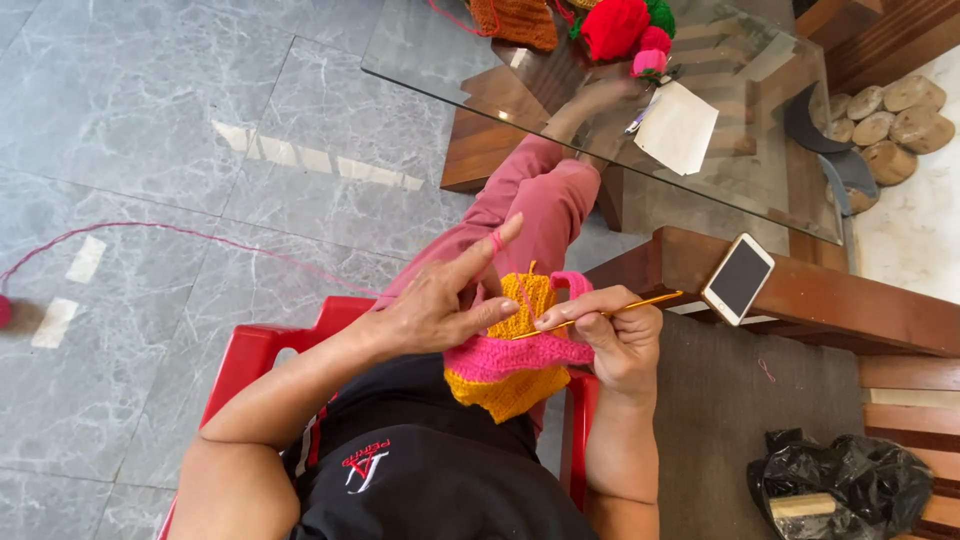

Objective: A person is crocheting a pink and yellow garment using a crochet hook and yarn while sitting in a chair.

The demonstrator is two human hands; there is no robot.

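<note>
Head view looks down on a person seated in a red plastic chair (262,350), with both bare hands working a piece of crochet over the lap. That crochet piece (512,362) is orange-yellow with a bright pink band and sits between the 2 hands, touching both. The left hand (440,305) pinches the upper edge of the piece with thumb and bent fingers, its forefinger stretched out with a loop of pink yarn (160,232) wound around it; the strand runs off to the left across the grey marble floor (150,110). The right hand (612,335) is closed on a thin golden crochet hook (600,314), whose tip is in the pink band and whose tail points right. Just right of that hand, a smartphone (738,278) with a white frame and dark screen lies tilted on the edge of a wooden bench (830,305). Ahead, a glass tabletop (450,50) carries red, green and pink yarn balls (625,28), an orange knitted piece (515,20) and a white rectangular sheet of paper (678,127). A crumpled black plastic bag (850,480) sits at lower right on the bench, well apart from the hands.
</note>
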